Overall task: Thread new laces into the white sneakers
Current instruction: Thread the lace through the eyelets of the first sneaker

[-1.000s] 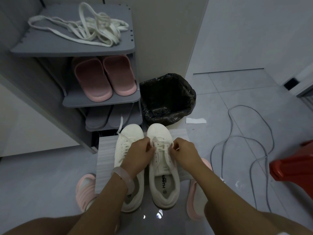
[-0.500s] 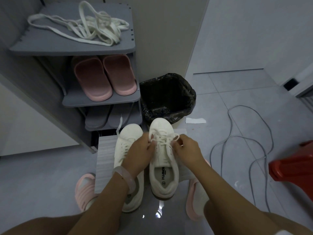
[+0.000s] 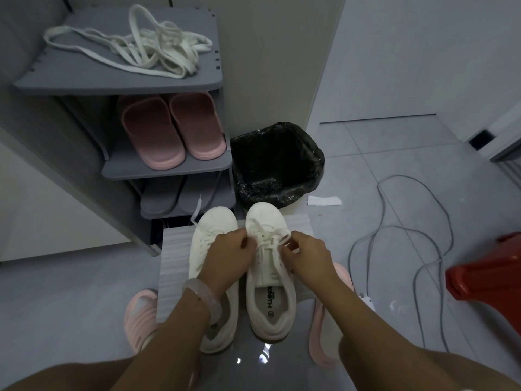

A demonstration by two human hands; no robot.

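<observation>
My left hand [image 3: 225,256] and right hand [image 3: 307,256] each pinched the lace [image 3: 272,239] over the right sneaker [image 3: 267,275], which sat beside its mate [image 3: 210,238] on a ridged mat [image 3: 173,266]. Uneven pulling risked lopsided ends or a skipped eyelet.

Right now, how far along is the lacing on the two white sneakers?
Left sneaker: lace crisscrosses the eyelets, one end trails loose toward the rack, so it looks threaded but untied. Right sneaker: laced through the lower rows; left hand and right hand each pinch a lace end near the upper eyelets. Left: finishing the top and tying. Spare laces lie on the top shelf.
</observation>
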